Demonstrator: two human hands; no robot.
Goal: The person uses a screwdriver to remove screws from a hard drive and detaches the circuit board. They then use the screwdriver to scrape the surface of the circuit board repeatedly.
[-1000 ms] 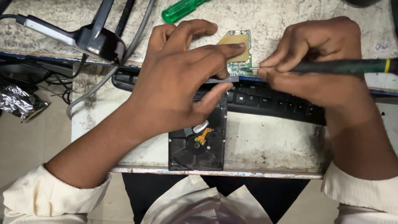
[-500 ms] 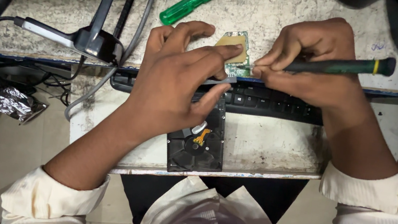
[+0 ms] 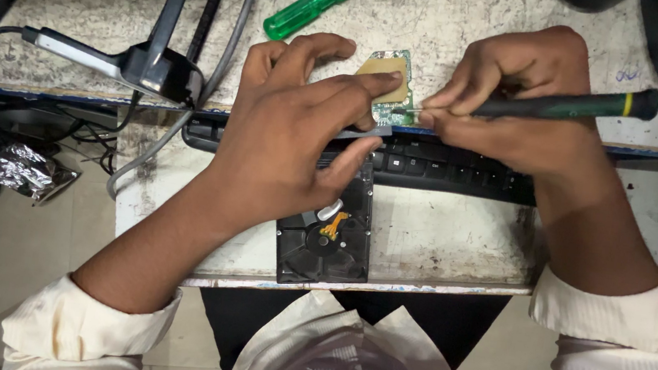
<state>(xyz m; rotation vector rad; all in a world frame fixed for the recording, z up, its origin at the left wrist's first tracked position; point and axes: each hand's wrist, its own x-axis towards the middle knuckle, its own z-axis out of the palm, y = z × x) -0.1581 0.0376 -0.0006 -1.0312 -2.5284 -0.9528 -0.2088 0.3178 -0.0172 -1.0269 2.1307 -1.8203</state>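
— Looking straight down at the person now. What's being worn?

— A cream, off-white shirt, long sleeves. The cuffs are pushed back and bunched, so both forearms are bare.

— Anything on the left hand point(image 3: 293, 135) or right hand point(image 3: 522, 108)?

— Both bare, no gloves, no rings or watch that I can make out.

— And lower?

— Shirt front creased, dark trousers beneath.

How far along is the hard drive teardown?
Done: the small green circuit board is off the opened black hard drive, which lies on the pull-out tray. In hand: the left hand steadies the board while the right hand works a dark screwdriver at its edge. Left: the drive's internals look still in place.
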